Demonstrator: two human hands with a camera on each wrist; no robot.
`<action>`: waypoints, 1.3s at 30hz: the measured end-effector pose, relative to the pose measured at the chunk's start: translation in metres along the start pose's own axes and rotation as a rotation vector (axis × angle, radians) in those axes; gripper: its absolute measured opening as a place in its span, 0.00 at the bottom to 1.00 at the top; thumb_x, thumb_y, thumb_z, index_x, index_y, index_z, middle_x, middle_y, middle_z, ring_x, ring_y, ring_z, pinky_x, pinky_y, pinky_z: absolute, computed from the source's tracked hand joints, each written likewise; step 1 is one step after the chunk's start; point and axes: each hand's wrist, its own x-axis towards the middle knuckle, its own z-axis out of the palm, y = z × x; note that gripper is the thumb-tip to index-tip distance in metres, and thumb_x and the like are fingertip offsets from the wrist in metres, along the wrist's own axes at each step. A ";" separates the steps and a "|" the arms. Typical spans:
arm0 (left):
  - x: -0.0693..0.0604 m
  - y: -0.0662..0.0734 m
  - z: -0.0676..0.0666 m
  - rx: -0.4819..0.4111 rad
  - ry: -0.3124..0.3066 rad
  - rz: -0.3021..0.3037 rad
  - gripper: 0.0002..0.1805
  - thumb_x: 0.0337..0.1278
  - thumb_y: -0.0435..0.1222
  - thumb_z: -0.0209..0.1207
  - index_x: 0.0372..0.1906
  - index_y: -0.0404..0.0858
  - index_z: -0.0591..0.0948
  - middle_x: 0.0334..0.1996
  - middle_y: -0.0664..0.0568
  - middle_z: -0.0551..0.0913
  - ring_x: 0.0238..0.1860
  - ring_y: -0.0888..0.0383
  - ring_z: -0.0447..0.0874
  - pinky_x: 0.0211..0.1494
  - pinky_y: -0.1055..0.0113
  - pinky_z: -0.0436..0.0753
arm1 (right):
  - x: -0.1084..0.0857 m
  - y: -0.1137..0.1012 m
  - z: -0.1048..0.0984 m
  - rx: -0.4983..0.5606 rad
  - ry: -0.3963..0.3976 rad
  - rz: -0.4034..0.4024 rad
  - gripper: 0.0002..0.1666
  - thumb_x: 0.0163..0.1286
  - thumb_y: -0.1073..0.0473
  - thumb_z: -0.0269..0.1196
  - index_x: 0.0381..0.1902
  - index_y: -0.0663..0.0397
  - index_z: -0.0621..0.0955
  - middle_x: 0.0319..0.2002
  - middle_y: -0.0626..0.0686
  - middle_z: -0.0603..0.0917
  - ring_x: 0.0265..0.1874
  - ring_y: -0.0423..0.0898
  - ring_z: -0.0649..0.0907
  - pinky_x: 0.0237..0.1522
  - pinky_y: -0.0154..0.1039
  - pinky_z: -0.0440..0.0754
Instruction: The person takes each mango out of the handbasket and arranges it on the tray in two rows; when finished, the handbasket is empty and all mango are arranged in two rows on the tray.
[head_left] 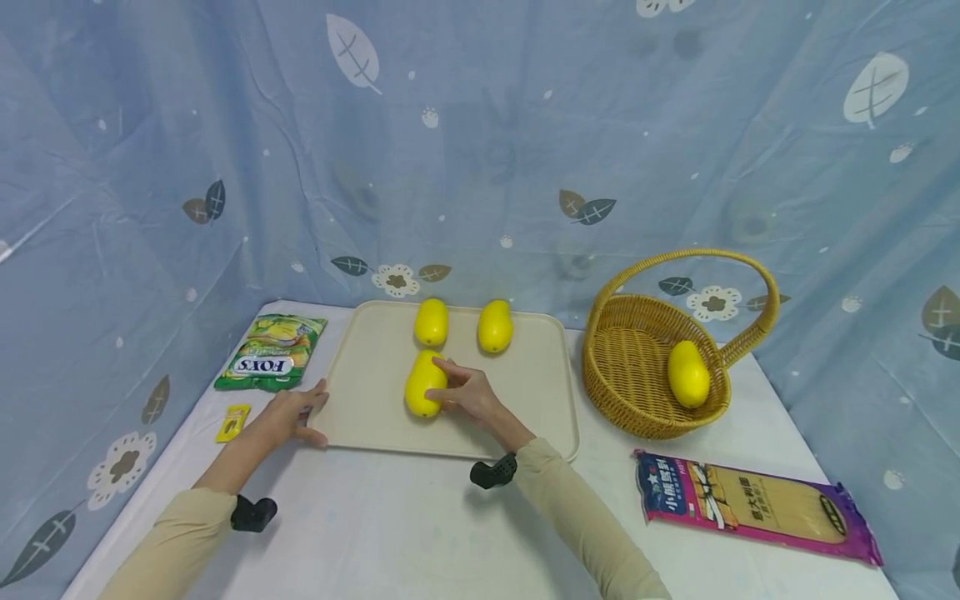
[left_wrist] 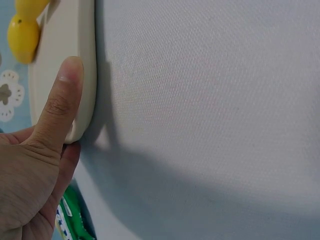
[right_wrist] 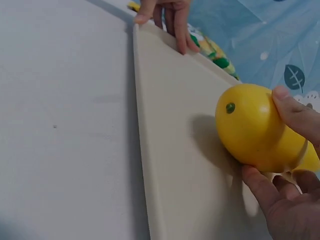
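Observation:
My right hand (head_left: 472, 395) holds a yellow papaya-like fruit (head_left: 422, 385), thumb on one side and fingertips on the other. In the right wrist view a green stem spot marks the near end of this fruit (right_wrist: 250, 125); whether it touches the tray beneath cannot be told. My left hand (head_left: 288, 417) holds the front left corner of the beige tray (head_left: 367, 367), its thumb (left_wrist: 67, 85) lying over the front rim. Two more yellow fruits, one left (head_left: 431, 323) and one right (head_left: 495, 327), lie toward the tray's back edge.
Right of the tray stands a wicker basket (head_left: 626, 375) with a tall handle and one yellow fruit (head_left: 688, 375) inside. A noodle packet (head_left: 757, 504) lies in front of it. At left are a green FOX'S bag (head_left: 272, 352) and a small yellow packet (head_left: 233, 423). Patterned blue curtains enclose the table.

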 end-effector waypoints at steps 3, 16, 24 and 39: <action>-0.001 0.000 0.002 -0.019 -0.009 -0.024 0.49 0.25 0.41 0.75 0.59 0.21 0.71 0.65 0.30 0.61 0.59 0.33 0.70 0.59 0.46 0.74 | 0.000 -0.001 -0.001 -0.002 0.000 -0.007 0.37 0.58 0.68 0.70 0.65 0.52 0.73 0.73 0.58 0.58 0.71 0.52 0.61 0.34 0.25 0.81; 0.001 0.000 0.003 -0.003 -0.003 -0.036 0.49 0.25 0.41 0.75 0.59 0.21 0.71 0.65 0.30 0.62 0.60 0.33 0.69 0.60 0.46 0.74 | 0.000 -0.005 0.000 -0.024 0.005 -0.046 0.38 0.56 0.69 0.70 0.65 0.52 0.73 0.72 0.53 0.62 0.72 0.48 0.59 0.70 0.40 0.61; 0.000 -0.001 0.003 0.013 0.017 -0.003 0.48 0.25 0.41 0.75 0.58 0.20 0.71 0.64 0.29 0.63 0.61 0.32 0.67 0.60 0.45 0.73 | -0.006 -0.012 -0.007 -0.053 0.032 -0.031 0.36 0.57 0.67 0.70 0.64 0.48 0.75 0.73 0.54 0.59 0.72 0.49 0.60 0.68 0.41 0.64; -0.002 0.001 0.003 -0.014 -0.009 -0.034 0.49 0.26 0.41 0.75 0.59 0.21 0.70 0.66 0.29 0.60 0.59 0.32 0.70 0.60 0.45 0.73 | -0.041 -0.026 -0.066 0.016 0.049 -0.174 0.34 0.63 0.70 0.64 0.67 0.62 0.69 0.69 0.57 0.67 0.70 0.55 0.62 0.66 0.42 0.69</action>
